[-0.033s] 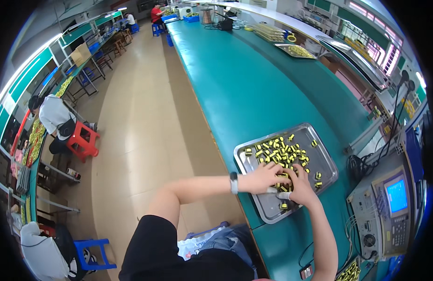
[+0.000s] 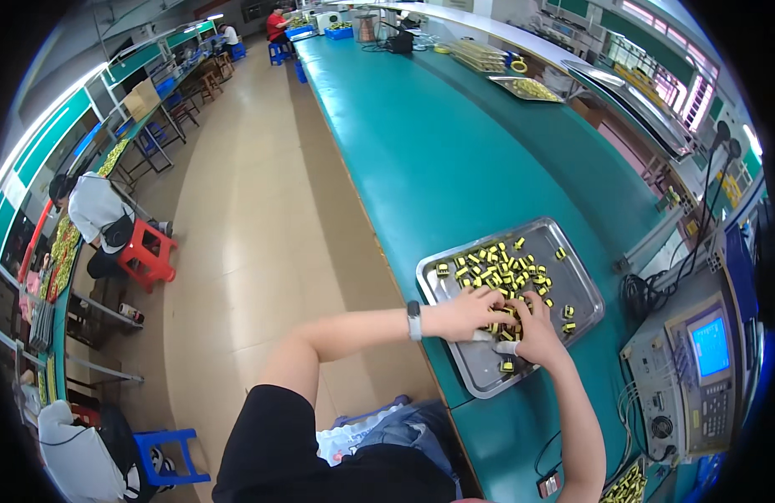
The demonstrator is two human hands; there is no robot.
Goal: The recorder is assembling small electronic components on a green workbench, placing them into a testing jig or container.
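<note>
A shallow metal tray (image 2: 578, 289) holds a heap of small black transformers (image 2: 496, 267) wrapped in yellow tape. Over the heap's near side my left hand (image 2: 467, 317), coming in from the left with a banded watch at its wrist, has its fingers curled down onto the transformers. Facing it, my right hand (image 2: 538, 337) has bent fingers closed round the same cluster. White coverings wrap both thumbs. The fingertips almost meet, hiding the pieces between them. One loose transformer (image 2: 507, 365) lies below the hands, and a few others rest by the tray's right side.
The tray stands on a long green worktable (image 2: 421, 168). A bench meter with a blue screen (image 2: 710, 348) and cables is at the right. Another tray of parts (image 2: 528, 89) lies farther back. Two co-workers sit at left, near a red stool (image 2: 149, 254) and a blue stool (image 2: 171, 457).
</note>
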